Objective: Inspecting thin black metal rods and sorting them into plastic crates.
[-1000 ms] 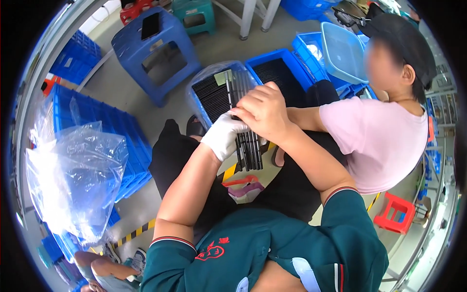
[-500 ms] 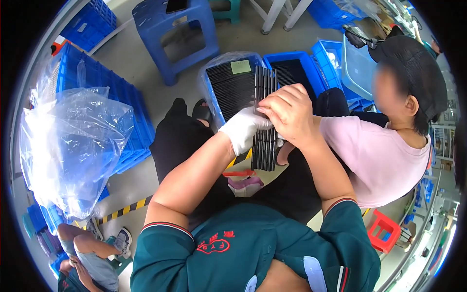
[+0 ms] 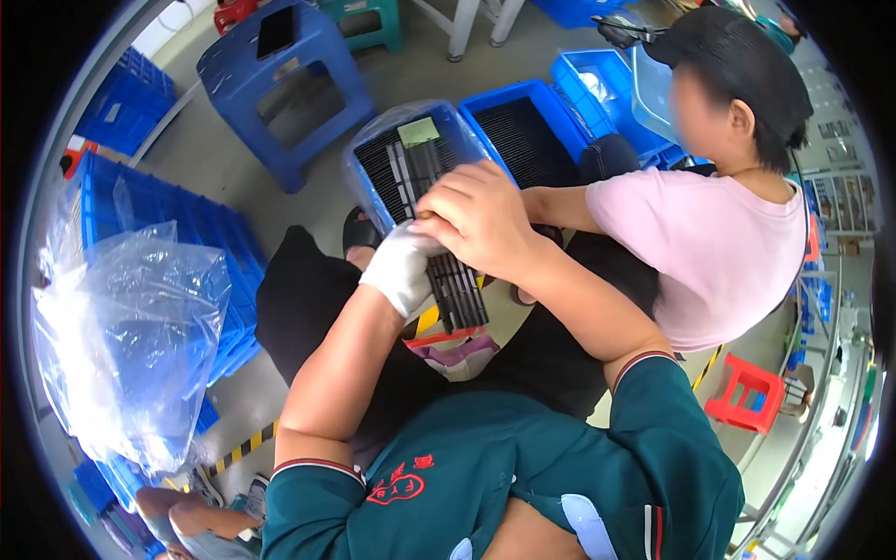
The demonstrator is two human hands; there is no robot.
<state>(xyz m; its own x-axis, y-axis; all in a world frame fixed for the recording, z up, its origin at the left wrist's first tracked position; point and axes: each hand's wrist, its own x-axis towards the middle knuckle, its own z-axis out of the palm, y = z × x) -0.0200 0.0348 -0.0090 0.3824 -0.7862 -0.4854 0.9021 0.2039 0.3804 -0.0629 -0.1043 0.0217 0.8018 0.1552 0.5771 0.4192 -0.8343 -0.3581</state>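
My left hand (image 3: 399, 268), in a white glove, grips the side of a stack of black slotted trays (image 3: 455, 285) held over my lap. My bare right hand (image 3: 479, 217) lies on the top of the same stack, fingers curled over its far end. Just beyond the hands stands a blue bin (image 3: 373, 149) lined with clear plastic and holding more black trays standing on edge. A second blue bin (image 3: 523, 126) with a black tray sits right of it.
A person in a pink shirt (image 3: 723, 243) sits close on my right. A blue plastic stool (image 3: 280, 89) stands ahead on the left. Stacked blue crates (image 3: 201, 224) and a large clear plastic bag (image 3: 126, 341) fill my left. A red stool (image 3: 747, 401) is at right.
The view has shifted; the stack of trays stays gripped in both hands, now lower over my lap and a little nearer to me.
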